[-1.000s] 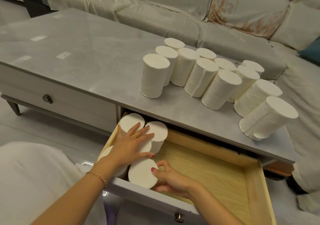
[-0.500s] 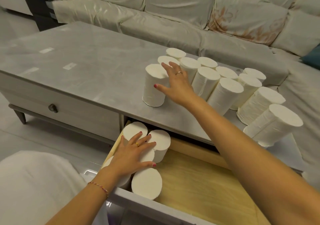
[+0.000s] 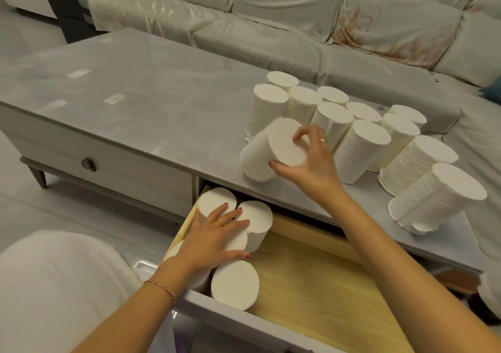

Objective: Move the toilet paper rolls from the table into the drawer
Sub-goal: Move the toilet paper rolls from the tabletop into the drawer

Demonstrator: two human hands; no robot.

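Several white toilet paper rolls [image 3: 360,149] stand in a cluster on the right half of the grey table [image 3: 151,103]. My right hand [image 3: 311,160] grips the top of one roll [image 3: 265,154], which is tilted toward me near the table's front edge. Below, the wooden drawer [image 3: 320,271] is pulled out. Several rolls [image 3: 234,285] stand upright in its left end. My left hand [image 3: 214,236] lies flat on top of them with fingers spread.
A second, shut drawer with a round knob [image 3: 88,164] is to the left. A covered sofa [image 3: 271,13] runs behind and to the right of the table. A white cushion [image 3: 62,285] lies at my lower left. The drawer's right part shows bare wood.
My right hand left the drawer, reached up to the table and took hold of the nearest roll, tipping it toward me. My left hand stayed on the rolls in the drawer.
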